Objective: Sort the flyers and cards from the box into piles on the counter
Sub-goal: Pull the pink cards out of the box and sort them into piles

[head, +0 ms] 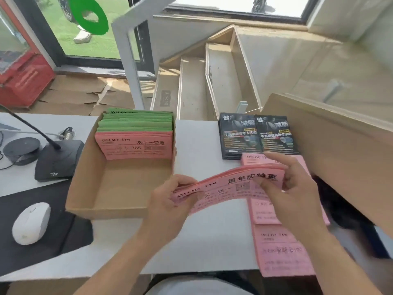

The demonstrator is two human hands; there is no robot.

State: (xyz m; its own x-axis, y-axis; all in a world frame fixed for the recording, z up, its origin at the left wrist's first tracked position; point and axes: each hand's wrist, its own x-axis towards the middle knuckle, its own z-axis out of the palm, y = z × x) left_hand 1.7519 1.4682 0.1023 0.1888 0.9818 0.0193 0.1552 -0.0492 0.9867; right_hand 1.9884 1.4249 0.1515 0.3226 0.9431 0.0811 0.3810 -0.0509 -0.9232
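A stack of pink flyers [229, 186] is held above the white counter [195, 141], bowed between both hands. My left hand [170, 201] grips its left end and my right hand [291, 182] grips its right end. The open cardboard box [119, 192] lies to the left; at its far end stand pink flyers [134, 145] with green flyers [136, 122] behind them. Two piles of black cards [257, 135] lie side by side at the counter's far right. Pink flyer piles lie under and near my right arm, one [263, 211] partly hidden and another [282, 254] at the counter's near edge.
A black desk microphone base [57, 162] and a round black puck [21, 147] stand left of the box. A white mouse [30, 222] rests on a black mat. A large cardboard flap [340, 150] rises at the right. Wooden stairs [202, 86] lie beyond the counter.
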